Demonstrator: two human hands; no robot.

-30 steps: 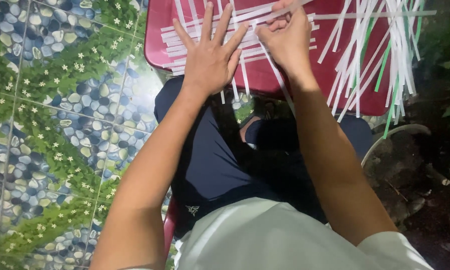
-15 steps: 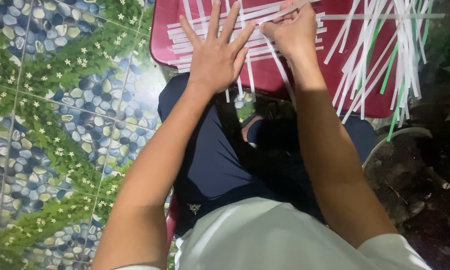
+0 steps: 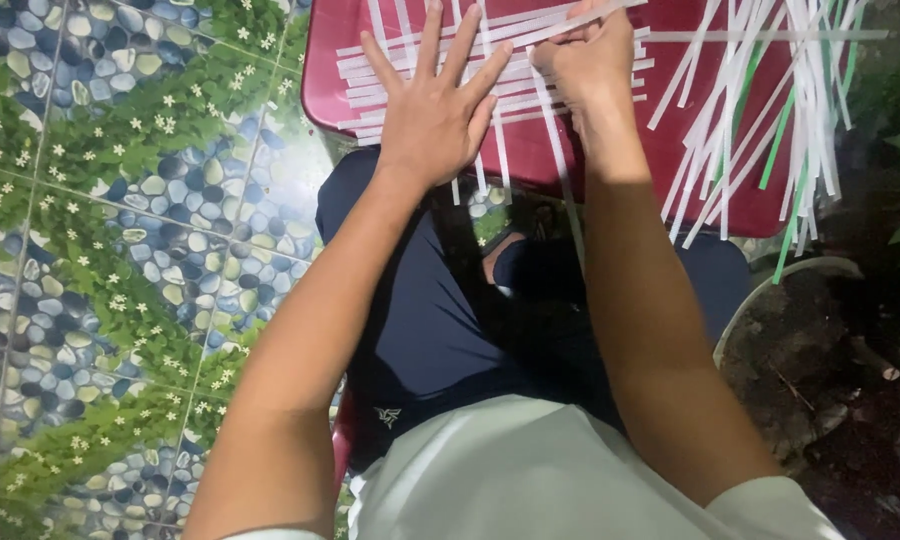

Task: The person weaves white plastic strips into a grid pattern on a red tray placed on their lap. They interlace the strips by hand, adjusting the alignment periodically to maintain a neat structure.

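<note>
Little has shifted since the earlier frame: the left hand (image 3: 432, 120) stays spread flat, fingers released, pressing the woven white strips (image 3: 410, 75) onto the dark red plastic table (image 3: 320, 95). The right hand (image 3: 590, 65) keeps its fingers pinched on one strip end. These strips look thin, light, springy and slick, so they likely need gripping near the ends. Loose white and green strips (image 3: 760, 130) lie heaped at the right.
</note>
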